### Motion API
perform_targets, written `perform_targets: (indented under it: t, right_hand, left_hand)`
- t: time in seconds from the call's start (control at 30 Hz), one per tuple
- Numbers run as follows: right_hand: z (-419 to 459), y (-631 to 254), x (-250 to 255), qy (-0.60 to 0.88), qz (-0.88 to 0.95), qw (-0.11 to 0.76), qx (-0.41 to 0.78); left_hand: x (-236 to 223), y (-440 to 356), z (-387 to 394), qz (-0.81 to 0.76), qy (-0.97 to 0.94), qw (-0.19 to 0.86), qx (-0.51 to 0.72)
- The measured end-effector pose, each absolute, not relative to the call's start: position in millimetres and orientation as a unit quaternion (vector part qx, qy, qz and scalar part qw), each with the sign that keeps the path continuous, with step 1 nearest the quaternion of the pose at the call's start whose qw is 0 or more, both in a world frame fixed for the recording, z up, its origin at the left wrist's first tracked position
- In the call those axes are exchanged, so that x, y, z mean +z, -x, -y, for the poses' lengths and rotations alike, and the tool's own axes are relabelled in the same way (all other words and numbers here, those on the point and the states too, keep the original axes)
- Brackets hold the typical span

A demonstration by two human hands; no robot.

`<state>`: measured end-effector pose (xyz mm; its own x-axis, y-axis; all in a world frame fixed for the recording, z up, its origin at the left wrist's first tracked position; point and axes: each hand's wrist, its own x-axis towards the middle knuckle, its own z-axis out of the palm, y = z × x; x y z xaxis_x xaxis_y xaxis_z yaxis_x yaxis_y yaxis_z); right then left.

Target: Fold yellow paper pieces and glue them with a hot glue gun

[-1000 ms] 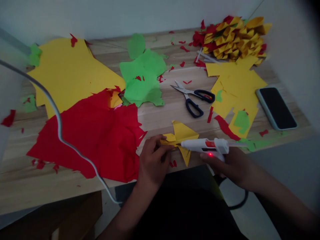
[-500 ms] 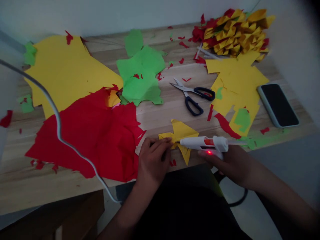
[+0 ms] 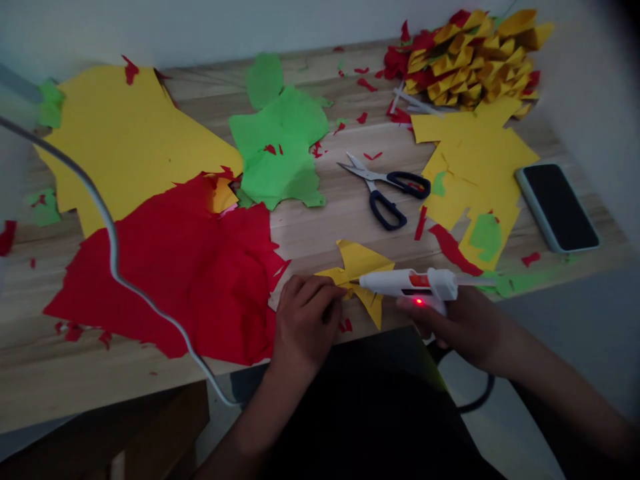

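Observation:
My right hand [image 3: 453,327] is closed round a white hot glue gun [image 3: 405,283], its red light lit and a clear glue stick [image 3: 477,282] poking out of the back. The nozzle points left, over the middle of a folded yellow paper piece [image 3: 363,262] with pointed petals near the table's front edge. My left hand [image 3: 310,320] pinches that paper's left side, fingers bent and pressed together. The fingertips are partly hidden, and whether the nozzle touches the paper I cannot tell.
Scissors [image 3: 380,183] lie partly open beyond the paper. Red paper [image 3: 165,273], yellow sheets [image 3: 120,133] and green paper [image 3: 280,147] cover the left and middle. At right are a phone [image 3: 563,208] and a yellow-red pile of folded paper [image 3: 473,63]. A grey cable [image 3: 113,240] crosses the left.
The fingers of my left hand have shifted on the yellow paper, from its left petal toward the lower side near the centre. The glue gun stays nearly in place. The camera view has moved slightly.

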<state>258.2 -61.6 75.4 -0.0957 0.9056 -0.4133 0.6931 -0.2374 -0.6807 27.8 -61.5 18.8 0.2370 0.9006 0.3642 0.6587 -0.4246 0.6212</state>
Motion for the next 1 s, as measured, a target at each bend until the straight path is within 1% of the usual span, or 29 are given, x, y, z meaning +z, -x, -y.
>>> perform_targets:
  t: [0.1,0.23,0.3,0.47,0.73,1.0]
  right_hand:
    - [62.3,-258.5,76.5,0.668,0.595,0.119,0.432]
    - [63.0,-259.0,80.3,0.681,0.569,0.044,0.458]
    - [62.7,-258.7,81.2,0.686,0.568,0.029,0.454]
    - [63.7,-257.5,78.6,0.676,0.574,0.048,0.460]
    - [68.0,-262.8,74.4,0.683,0.562,0.056,0.463]
    - [66.6,-261.2,81.9,0.667,0.584,0.064,0.459]
  left_hand:
    - [18.8,-28.3,63.0,-0.501,-0.775,0.162,0.349]
    - [18.4,-27.8,66.0,-0.493,-0.783,0.142,0.352]
    - [18.4,-27.0,66.8,-0.490,-0.782,0.140,0.359]
    - [19.1,-25.6,67.7,-0.489,-0.780,0.141,0.363]
    - [19.1,-26.5,69.0,-0.506,-0.776,0.141,0.350]
    - [17.4,-25.6,68.3,-0.511,-0.775,0.145,0.343]
